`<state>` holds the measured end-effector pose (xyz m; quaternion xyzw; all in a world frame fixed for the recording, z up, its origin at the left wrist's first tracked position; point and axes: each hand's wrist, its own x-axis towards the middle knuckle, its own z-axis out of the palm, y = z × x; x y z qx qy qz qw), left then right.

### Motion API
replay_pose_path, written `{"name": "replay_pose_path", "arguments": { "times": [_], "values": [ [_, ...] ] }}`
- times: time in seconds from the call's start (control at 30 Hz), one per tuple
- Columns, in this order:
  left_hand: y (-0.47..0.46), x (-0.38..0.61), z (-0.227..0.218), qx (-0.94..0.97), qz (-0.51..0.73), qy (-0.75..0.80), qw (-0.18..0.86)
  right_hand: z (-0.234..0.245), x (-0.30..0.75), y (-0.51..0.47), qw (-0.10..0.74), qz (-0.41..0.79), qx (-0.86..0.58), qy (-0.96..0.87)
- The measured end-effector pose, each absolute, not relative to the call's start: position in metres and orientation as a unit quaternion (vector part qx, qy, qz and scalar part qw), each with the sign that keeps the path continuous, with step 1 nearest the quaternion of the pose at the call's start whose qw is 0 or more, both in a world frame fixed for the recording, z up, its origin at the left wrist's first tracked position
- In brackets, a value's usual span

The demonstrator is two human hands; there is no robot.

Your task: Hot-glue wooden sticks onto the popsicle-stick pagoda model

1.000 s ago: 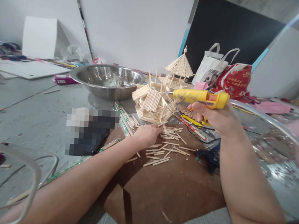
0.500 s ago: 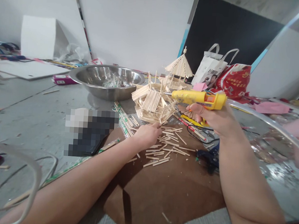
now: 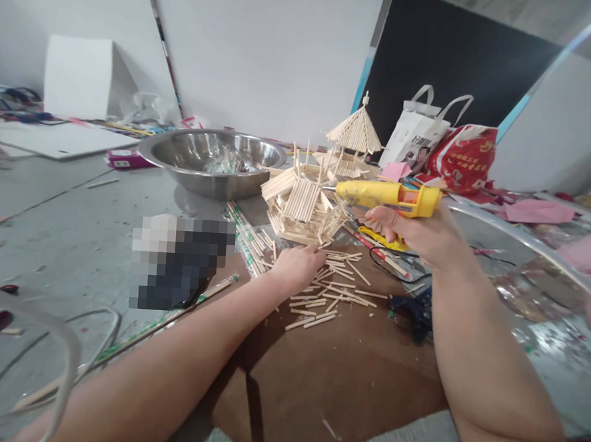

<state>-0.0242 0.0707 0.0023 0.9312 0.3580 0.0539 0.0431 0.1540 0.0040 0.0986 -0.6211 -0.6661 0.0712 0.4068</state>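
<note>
Your left hand was curled low among the loose sticks; whether it pinched one, I couldn't tell. Just beyond stood the stick model, its sloping slatted panels on, its upper posts uncovered, many sticks unused. Rightward, your right hand gripped the yellow glue gun, slightly further left than a second earlier.

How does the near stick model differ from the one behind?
The near stick model has bare uprights poking up; the rear stick model carries a pointed roof. In view, the near one spans wider than the rear one. The yellow glue gun points at the near one; the rear one stands beyond. Both are built of pale sticks.
</note>
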Motion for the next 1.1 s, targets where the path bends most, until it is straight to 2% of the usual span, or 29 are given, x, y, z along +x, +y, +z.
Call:
{"name": "replay_pose_path", "arguments": {
  "times": [0.17, 0.3, 0.47, 0.57, 0.67, 0.8, 0.9, 1.0, 1.1],
  "values": [
    [0.077, -0.021, 0.002, 0.920, 0.068, 0.375, 0.095, 0.105, 0.147, 0.001, 0.403, 0.079, -0.629, -0.660],
    [0.076, -0.020, 0.003, 0.920, 0.045, 0.378, 0.089, 0.101, 0.150, 0.002, 0.406, 0.081, -0.629, -0.658],
    [0.071, -0.028, 0.005, 0.915, 0.129, 0.364, 0.121, 0.097, 0.156, 0.005, 0.405, 0.076, -0.620, -0.668],
    [0.071, -0.032, 0.010, 0.868, 0.233, 0.383, 0.215, 0.095, 0.153, 0.009, 0.405, 0.046, -0.635, -0.656],
    [0.069, -0.029, 0.013, 0.786, 0.315, 0.380, 0.371, 0.094, 0.147, 0.015, 0.372, 0.018, -0.658, -0.654],
    [0.063, -0.023, 0.014, 0.659, 0.318, 0.329, 0.597, 0.093, 0.142, 0.021, 0.325, -0.008, -0.706, -0.629],
    [0.061, -0.022, 0.016, 0.541, 0.321, 0.290, 0.721, 0.092, 0.142, 0.023, 0.322, -0.015, -0.708, -0.629],
    [0.065, -0.023, 0.017, 0.451, 0.347, 0.279, 0.773, 0.091, 0.144, 0.023, 0.337, -0.022, -0.697, -0.633],
    [0.073, -0.025, 0.016, 0.421, 0.392, 0.298, 0.762, 0.090, 0.146, 0.022, 0.338, -0.042, -0.704, -0.623]
  ]
}}
